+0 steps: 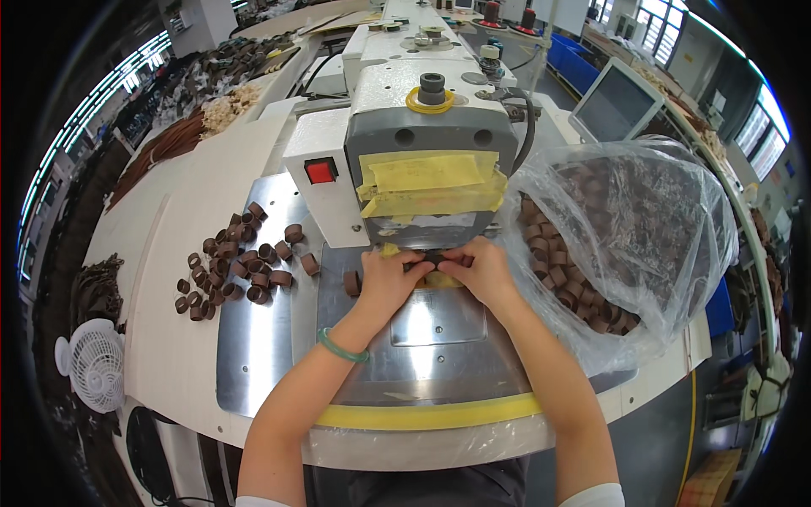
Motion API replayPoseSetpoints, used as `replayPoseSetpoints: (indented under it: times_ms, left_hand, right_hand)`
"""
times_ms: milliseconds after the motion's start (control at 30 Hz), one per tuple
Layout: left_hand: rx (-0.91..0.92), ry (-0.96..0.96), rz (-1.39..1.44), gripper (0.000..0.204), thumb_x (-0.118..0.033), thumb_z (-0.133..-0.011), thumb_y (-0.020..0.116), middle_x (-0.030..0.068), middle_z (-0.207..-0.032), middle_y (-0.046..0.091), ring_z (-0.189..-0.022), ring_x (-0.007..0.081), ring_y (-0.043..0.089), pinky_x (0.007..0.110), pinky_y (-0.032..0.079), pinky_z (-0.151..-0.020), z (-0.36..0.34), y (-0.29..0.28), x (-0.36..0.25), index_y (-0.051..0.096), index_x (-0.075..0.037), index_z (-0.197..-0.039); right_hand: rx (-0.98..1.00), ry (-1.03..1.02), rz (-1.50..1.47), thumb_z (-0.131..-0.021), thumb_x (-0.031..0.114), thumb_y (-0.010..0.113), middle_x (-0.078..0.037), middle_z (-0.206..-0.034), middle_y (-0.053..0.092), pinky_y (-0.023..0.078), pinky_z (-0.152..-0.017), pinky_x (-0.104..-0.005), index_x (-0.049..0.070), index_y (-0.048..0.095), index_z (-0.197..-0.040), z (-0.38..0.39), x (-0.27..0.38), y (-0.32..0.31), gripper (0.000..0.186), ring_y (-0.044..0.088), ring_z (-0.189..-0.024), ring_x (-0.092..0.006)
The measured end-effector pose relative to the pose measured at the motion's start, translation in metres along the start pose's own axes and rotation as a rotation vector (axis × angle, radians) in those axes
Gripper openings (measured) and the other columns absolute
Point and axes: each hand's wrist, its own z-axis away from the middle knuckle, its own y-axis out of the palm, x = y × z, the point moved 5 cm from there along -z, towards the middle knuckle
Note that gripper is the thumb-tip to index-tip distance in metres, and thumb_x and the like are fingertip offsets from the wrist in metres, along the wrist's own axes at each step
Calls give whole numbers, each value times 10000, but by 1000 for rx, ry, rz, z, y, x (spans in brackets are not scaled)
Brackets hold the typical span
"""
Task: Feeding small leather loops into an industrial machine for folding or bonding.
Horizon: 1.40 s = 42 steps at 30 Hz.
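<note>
Both my hands meet under the head of a white and grey sewing machine (pixel 431 127). My left hand (pixel 389 275) pinches the left end of a small dark brown piece (pixel 434 257), and my right hand (pixel 483 269) pinches its right end. The piece's shape is partly hidden by my fingers and the machine. One brown ring-shaped loop (pixel 352 283) stands on the metal plate just left of my left hand. Farther left lies a loose pile of similar brown loops (pixel 241 264). A green bangle (pixel 342 346) circles my left wrist.
A clear plastic bag (pixel 676 228) full of brown loops lies open at the right. Yellow tape (pixel 431 414) runs along the table's front edge. A red switch (pixel 321 171) sits on the machine's left side. A white fan (pixel 95 365) stands at the far left, a screen (pixel 617 100) back right.
</note>
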Motion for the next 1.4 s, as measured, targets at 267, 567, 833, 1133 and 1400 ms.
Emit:
replayPoseSetpoints:
  times_ms: [267,567,833,1133,1400]
  left_hand:
    - [-14,22,-39,226,-232,-669,707,94,-731,643,-633,212,595,280,455,-624,0,0,-1,670,-29,-761]
    - [38,-31,-33,225,-268,-673,696,81,-707,635,-663,224,580,305,426,-651,-2,4,3,673,-52,-733]
    - [28,-38,-13,243,-330,-673,665,64,-674,618,-698,238,540,345,314,-707,2,6,14,685,-94,-726]
    - [119,-100,34,208,-193,-690,691,101,-697,637,-615,169,582,259,448,-600,-3,4,6,659,-4,-772]
    - [45,-69,60,216,-201,-678,703,84,-611,601,-561,166,548,257,433,-573,-2,7,7,662,-6,-763]
  right_hand:
    - [7,15,-6,-602,86,729,-106,-706,571,460,-567,-289,5,652,-766,0,0,0,198,565,-598,-199]
    - [15,32,-3,-608,85,725,-106,-696,569,457,-564,-291,3,651,-766,0,-1,-1,192,559,-591,-199]
    - [27,1,9,-610,82,720,-114,-703,576,460,-572,-296,-1,649,-765,-2,4,3,190,566,-604,-209]
    - [14,4,2,-606,87,720,-118,-688,578,461,-579,-300,-3,648,-757,-1,0,2,190,564,-611,-217]
    - [22,32,-28,-610,81,720,-118,-700,574,459,-556,-290,-3,648,-769,0,-3,1,193,563,-585,-199]
